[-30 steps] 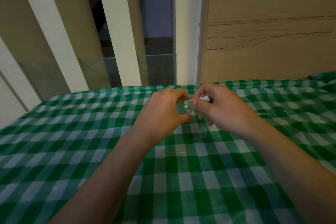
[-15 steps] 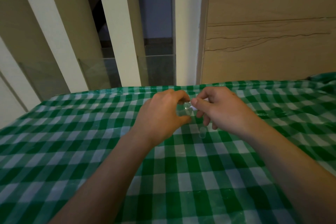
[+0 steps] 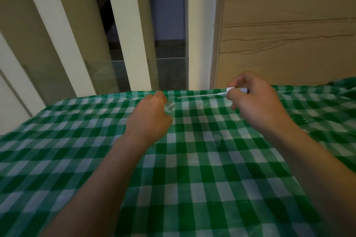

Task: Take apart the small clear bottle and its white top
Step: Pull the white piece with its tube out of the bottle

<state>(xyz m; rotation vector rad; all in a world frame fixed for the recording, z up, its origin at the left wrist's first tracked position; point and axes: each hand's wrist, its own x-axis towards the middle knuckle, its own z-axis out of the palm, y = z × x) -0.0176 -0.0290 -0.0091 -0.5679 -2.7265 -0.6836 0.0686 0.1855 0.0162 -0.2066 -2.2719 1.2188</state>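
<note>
My left hand [image 3: 149, 119] grips the small clear bottle [image 3: 169, 106], whose open end pokes out past my fingers toward the right. My right hand [image 3: 254, 100] pinches the white top [image 3: 234, 90] above the cloth, well to the right of the bottle. A thin white tube [image 3: 200, 96] sticks out from the top and points left toward the bottle, fully outside it. Bottle and top are apart, with a wide gap between them.
A small clear cap [image 3: 217, 140] lies on the green and white checked tablecloth [image 3: 173, 188] between my forearms. The table's far edge runs just behind my hands, with white slats, glass panels and a tan wall beyond.
My hands were together on the bottle and top. Now my right hand has pulled right and up with the white top, drawing its tube out of the bottle; my left hand moved slightly left.
</note>
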